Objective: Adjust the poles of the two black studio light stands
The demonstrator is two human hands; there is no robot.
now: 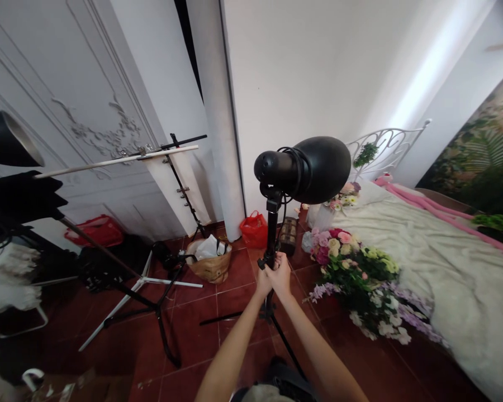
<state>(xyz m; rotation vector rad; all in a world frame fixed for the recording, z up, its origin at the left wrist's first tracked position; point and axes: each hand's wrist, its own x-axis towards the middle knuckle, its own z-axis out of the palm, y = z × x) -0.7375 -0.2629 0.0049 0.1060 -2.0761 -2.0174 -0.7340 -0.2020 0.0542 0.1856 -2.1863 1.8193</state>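
A black studio lamp (324,170) with a round reflector sits on top of a black light stand (272,229), its cord looped around the lamp body. Both of my hands grip the stand's pole, close together just below a clamp knob. My left hand (264,283) is closed around it from the left side. Wrapped on from the right, my right hand (280,273) touches the same section, and the fingers of both are partly hidden. The stand's thin black legs spread over the floor tiles beneath my forearms.
Flowers (356,268) and a bed with a cream cover (436,268) lie to the right. A wicker basket (212,267), a red bag (254,230) and a small chest (288,237) stand ahead. Other light stands, with a white-legged one (171,282), fill the left.
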